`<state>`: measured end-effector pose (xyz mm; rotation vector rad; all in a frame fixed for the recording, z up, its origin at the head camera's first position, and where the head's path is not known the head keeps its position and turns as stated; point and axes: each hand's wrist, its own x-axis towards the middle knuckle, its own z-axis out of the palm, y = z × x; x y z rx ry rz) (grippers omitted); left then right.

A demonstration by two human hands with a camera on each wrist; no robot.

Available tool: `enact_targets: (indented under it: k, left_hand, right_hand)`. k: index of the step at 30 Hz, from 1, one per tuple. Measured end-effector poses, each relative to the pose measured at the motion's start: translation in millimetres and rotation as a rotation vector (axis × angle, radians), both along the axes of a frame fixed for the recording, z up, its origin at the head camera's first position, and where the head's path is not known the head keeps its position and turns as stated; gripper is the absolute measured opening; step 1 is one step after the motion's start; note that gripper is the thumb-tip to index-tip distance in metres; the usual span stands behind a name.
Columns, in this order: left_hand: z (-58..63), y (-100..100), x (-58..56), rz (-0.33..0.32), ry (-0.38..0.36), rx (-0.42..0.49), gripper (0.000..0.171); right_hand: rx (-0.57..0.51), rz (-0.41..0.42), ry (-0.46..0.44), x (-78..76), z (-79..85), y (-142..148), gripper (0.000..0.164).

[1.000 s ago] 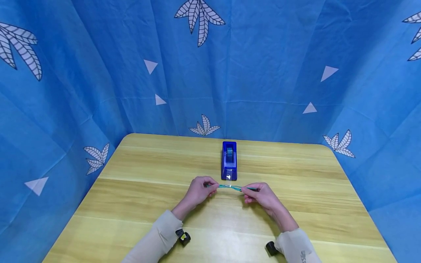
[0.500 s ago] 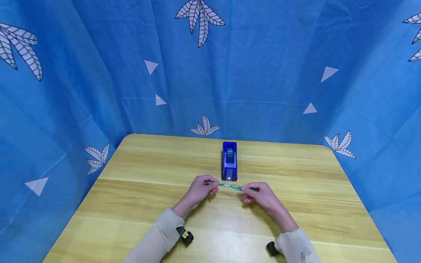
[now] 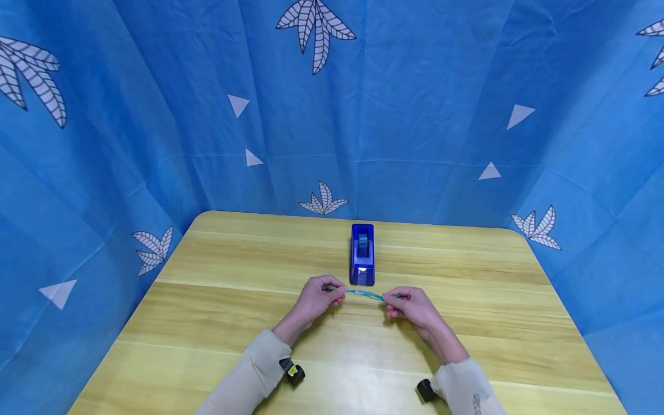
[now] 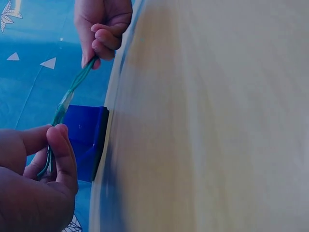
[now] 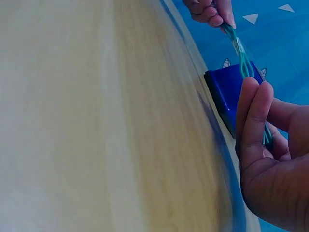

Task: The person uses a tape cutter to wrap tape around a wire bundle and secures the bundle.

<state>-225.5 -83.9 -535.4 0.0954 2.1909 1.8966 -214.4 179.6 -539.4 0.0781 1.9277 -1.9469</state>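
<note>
Between my hands a folded bundle of thin green cord [image 3: 372,295] is stretched level, just in front of the blue tape dispenser [image 3: 362,253]. My left hand [image 3: 317,301] pinches its left end between thumb and fingers. At the other end, my right hand [image 3: 415,310] pinches it the same way. A piece of clear tape [image 5: 239,45] is on the cord near its middle, closer to the left fingers. Toward the right hand the strands [image 5: 246,67] spread into loops. The cord's ends are partly hidden by the fingers.
The dispenser stands on a wooden table [image 3: 249,248], its tape roll [image 3: 362,243] inside and a short tape end at its front. A blue curtain [image 3: 425,115] hangs behind the table and along both sides.
The tape strip that ran from the dispenser to the cord has parted, leaving a piece on the cord. The right hand has moved very slightly right; both hands keep their pinch.
</note>
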Motion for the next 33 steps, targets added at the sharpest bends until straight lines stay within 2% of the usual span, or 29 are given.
enact_targets:
  k: [5, 12, 17, 26, 33]
  left_hand:
    - [1.0, 2, -1.1, 0.004, -0.014, -0.026, 0.018]
    - [-0.7, 10, -11.8, -0.017, -0.08, -0.027, 0.028]
    - [-1.1, 12, -10.4, -0.005, -0.131, -0.004, 0.025]
    - [0.1, 12, -8.3, 0.015, -0.055, -0.029, 0.019]
    - [-2.3, 10, -9.6, 0.023, 0.023, -0.083, 0.017]
  right_hand:
    - [0.031, -0.037, 0.027, -3.0, 1.6, 0, 0.014]
    - [0.081, -0.064, 0.09, -5.9, 5.7, 3, 0.018]
    - [0.089, -0.059, 0.118, -6.4, 5.9, 4, 0.02]
    - [0.111, -0.061, 0.091, -8.7, 6.2, 3, 0.02]
    - [0.083, -0.043, 0.038, -12.5, 5.7, 1, 0.031]
